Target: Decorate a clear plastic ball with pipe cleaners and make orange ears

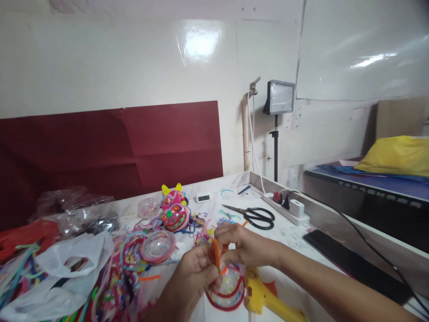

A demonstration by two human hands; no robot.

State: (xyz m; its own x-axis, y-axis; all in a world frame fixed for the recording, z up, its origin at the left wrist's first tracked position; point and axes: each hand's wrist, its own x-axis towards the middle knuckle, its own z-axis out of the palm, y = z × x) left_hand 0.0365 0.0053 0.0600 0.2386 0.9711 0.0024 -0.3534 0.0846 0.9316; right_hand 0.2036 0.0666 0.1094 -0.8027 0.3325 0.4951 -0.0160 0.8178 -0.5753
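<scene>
My left hand [196, 273] and my right hand [241, 243] meet over the white table [295, 237], both pinched on an orange pipe cleaner [216, 252] bent into a loop between them. Just under the hands lies a clear plastic dome [228, 288] rimmed with red pipe cleaner. A yellow glue gun [264, 297] lies right of that dome. A second clear dome [157, 246] with a pink rim sits to the left, among loose coloured pipe cleaners [117, 273].
A colourful pipe-cleaner mask figure [174, 210] stands behind the domes. Black-handled scissors [256, 217], a white power strip [286, 208] and a dark phone [321, 243] lie to the right. Plastic bags [67, 268] pile at the left. A small lamp [279, 98] stands on a stand.
</scene>
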